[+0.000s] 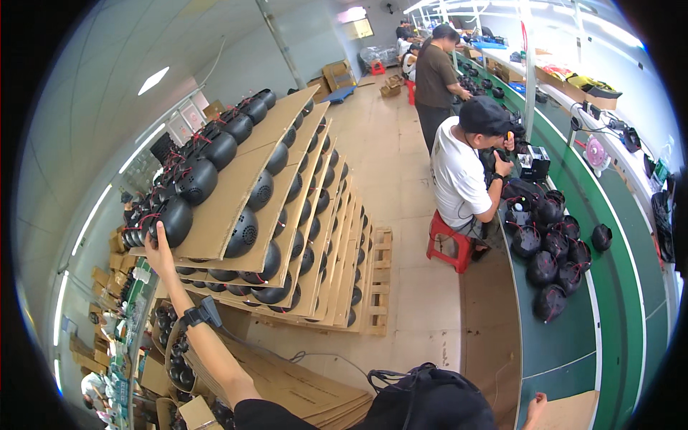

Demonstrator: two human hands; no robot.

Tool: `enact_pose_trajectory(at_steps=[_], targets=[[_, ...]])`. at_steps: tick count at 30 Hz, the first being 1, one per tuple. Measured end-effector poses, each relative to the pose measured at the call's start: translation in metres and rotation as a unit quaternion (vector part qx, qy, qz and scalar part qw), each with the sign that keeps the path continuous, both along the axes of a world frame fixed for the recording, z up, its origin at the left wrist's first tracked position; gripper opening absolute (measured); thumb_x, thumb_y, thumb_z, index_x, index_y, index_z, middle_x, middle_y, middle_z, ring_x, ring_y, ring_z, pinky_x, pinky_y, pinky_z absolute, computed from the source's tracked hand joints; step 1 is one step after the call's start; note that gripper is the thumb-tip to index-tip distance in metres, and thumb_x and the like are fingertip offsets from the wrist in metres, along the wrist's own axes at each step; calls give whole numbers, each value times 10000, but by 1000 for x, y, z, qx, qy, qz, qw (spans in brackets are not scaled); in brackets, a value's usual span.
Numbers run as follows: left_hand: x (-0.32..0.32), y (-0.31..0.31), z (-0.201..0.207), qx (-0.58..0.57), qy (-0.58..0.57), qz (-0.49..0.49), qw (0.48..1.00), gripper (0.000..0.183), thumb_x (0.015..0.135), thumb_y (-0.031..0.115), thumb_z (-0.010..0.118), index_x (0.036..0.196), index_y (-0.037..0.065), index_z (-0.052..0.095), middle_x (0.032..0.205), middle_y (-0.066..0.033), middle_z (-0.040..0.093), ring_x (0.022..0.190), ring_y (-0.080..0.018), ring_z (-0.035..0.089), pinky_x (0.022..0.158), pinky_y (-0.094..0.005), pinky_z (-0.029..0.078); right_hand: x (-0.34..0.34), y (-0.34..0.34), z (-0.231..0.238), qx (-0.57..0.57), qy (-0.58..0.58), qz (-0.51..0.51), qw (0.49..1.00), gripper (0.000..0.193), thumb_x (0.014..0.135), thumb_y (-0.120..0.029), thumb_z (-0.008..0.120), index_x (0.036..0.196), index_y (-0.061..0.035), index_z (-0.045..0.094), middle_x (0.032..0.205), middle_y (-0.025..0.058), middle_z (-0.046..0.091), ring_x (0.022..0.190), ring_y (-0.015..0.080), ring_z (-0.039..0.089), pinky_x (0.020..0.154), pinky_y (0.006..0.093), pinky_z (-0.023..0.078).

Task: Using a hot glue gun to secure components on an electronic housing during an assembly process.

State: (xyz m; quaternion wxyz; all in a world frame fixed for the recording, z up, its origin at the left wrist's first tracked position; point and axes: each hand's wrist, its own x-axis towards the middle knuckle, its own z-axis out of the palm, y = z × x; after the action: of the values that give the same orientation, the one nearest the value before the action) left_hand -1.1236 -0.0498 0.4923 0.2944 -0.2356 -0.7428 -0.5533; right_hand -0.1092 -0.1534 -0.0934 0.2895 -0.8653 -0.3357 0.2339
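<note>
My left hand (158, 247) reaches to the near corner of the stack's top layer. Its fingers close on a black dome-shaped housing (173, 221) with thin red wires. More domes, some with perforated faces (196, 180), stand in rows on the top cardboard sheet (222, 215). Layers of cardboard and domes lie beneath it. At the lower right, only part of my right hand (536, 410) shows, beside a brown cardboard piece (570, 412) on the green bench (559, 351); its fingers are mostly hidden. A dark cloth item with cords (433, 401) fills the bottom middle.
The stack rests on a wooden pallet (380, 287). A seated person in white (459, 172) works at the bench, on a red stool (448, 244). Someone in brown (435, 79) stands beyond. Loose domes (552, 258) cover part of the bench. Flat cardboard (301, 394) lies below my left arm.
</note>
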Motion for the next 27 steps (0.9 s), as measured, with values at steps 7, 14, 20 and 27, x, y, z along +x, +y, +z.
enact_pose_trajectory(at_steps=[7,14,20,27], targets=[[15,-6,-12,-125,284,170,935,557,1003,449,598,1210,-66,646,1214,-250,669,1097,-366,655,968,-442,512,5,-38,-1,-16,8,-20,1000,249,903,-133,600,1086,14,684,1013,205,724,963,293,704,864,413,554],[274,61,-154,-200,24,-637,744,239,1075,170,501,966,12,645,798,-143,641,607,-231,549,603,-355,490,-24,-98,45,-14,12,-126,992,268,859,-175,581,967,5,746,921,249,737,884,353,732,817,440,570],[459,118,-412,-607,-67,-663,432,178,939,160,730,916,-16,710,759,-31,694,711,-82,614,676,-258,517,-37,-180,69,-82,103,-234,963,298,889,-235,598,765,-18,761,740,218,717,722,341,720,760,448,560],[621,150,-550,-685,195,-679,178,290,883,295,707,864,10,760,739,-139,744,705,-232,732,699,-377,576,-41,-241,73,98,-63,-372,921,137,888,-92,613,886,-2,716,761,185,703,740,340,701,739,458,554]])
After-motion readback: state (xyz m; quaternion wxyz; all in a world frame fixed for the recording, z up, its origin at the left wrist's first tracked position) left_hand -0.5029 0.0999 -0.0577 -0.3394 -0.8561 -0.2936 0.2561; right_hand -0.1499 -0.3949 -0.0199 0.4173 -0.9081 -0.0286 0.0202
